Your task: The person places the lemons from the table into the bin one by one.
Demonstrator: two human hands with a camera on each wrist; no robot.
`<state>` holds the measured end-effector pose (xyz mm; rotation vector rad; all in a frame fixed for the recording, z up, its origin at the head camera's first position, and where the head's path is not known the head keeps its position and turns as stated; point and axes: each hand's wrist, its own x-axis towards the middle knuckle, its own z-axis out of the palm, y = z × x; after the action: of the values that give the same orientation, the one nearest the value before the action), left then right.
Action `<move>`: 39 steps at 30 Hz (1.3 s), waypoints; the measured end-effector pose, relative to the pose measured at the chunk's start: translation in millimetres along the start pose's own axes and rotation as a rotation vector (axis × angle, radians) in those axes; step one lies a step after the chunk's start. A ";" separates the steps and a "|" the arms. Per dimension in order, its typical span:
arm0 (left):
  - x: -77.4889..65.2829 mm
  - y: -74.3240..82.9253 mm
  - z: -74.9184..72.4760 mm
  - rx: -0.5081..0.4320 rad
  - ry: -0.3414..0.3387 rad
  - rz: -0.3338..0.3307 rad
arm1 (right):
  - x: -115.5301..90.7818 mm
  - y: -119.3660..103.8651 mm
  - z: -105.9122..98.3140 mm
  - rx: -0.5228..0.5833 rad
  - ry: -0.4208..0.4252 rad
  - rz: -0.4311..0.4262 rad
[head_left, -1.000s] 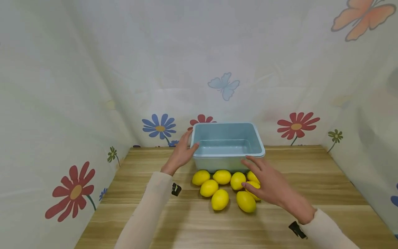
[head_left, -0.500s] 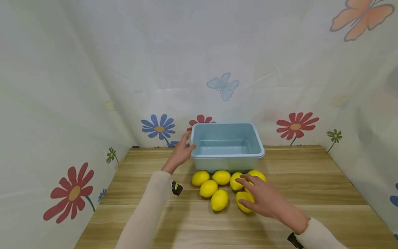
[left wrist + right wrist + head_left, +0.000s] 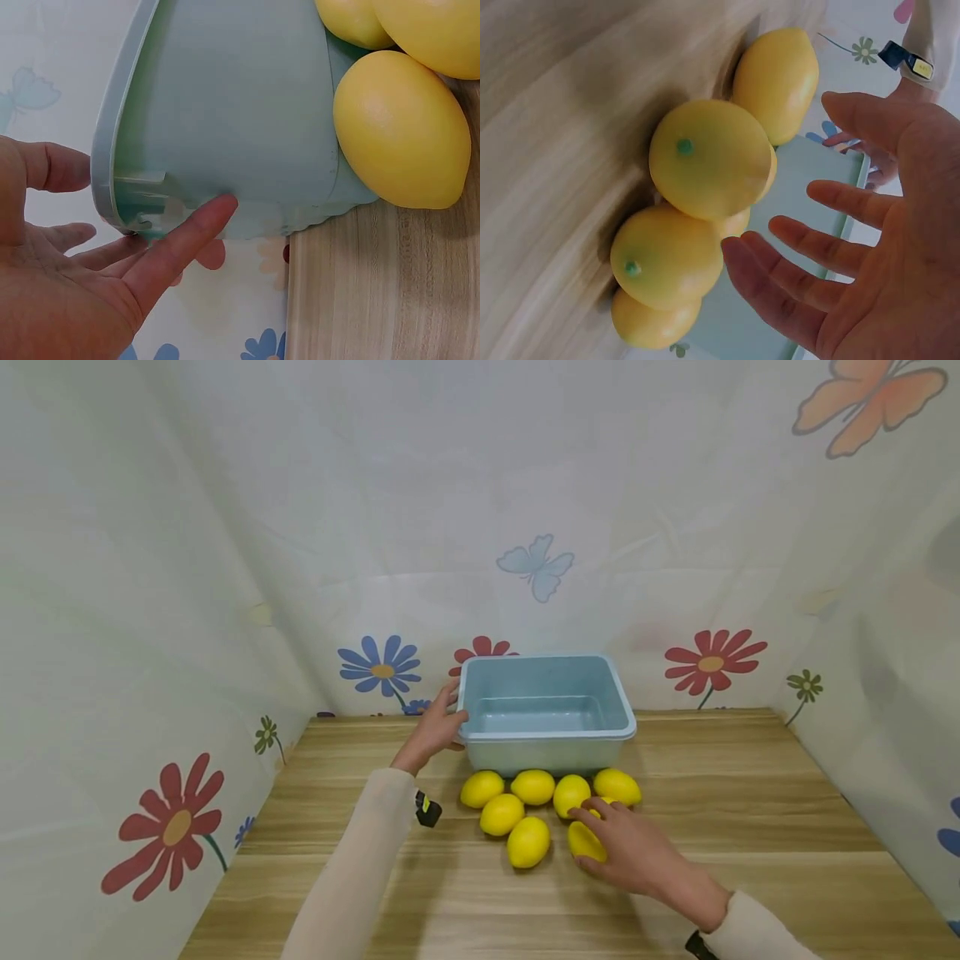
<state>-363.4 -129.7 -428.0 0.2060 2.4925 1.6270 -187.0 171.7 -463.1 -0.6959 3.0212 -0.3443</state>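
A light blue plastic bin (image 3: 543, 755) stands at the back of the table. My left hand (image 3: 432, 732) holds its left end; in the left wrist view, the thumb is at the rim and a fingertip touches the bin's outer wall (image 3: 240, 105). Several yellow lemons lie in front of the bin, one of them (image 3: 528, 842) nearest the table's front. My right hand (image 3: 637, 853) reaches over the lemons at the right, partly covering a lemon (image 3: 584, 841). In the right wrist view, its spread fingers stand beside the lemons (image 3: 705, 159), apparently without gripping any.
The wood-grain table (image 3: 720, 893) ends at a white curtain (image 3: 420, 510) printed with flowers and butterflies, which hangs at the back and both sides. A small black device (image 3: 428, 810) sits by the left wrist. The bin's inner floor (image 3: 536, 720) shows bare.
My right hand has drawn back from the bin's front wall, down over the right-hand lemons. The left hand stays at the bin's left end, its thumb shifted slightly outward.
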 end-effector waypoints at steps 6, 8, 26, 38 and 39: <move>1.4 -1.4 0.2 -0.003 -0.010 -0.037 | 0.3 -3.6 9.1 0.010 -0.010 0.032; 2.3 -2.3 0.3 -0.007 -0.011 -0.043 | -0.1 -4.5 12.2 0.024 0.001 0.014; 11.1 -9.9 -0.7 -0.065 -0.020 -0.088 | -2.6 -6.5 35.9 0.074 -0.003 -0.074; 11.1 -11.5 -2.7 -0.097 -0.038 -0.081 | 1.0 -3.4 41.3 0.054 -0.012 -0.109; 11.3 -12.0 -2.8 -0.099 -0.039 -0.077 | 1.4 -3.6 39.3 0.055 -0.013 -0.109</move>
<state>-375.4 -134.7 -438.4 0.1270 2.3546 1.6932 -183.9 159.8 -500.6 -0.8569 2.9565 -0.4222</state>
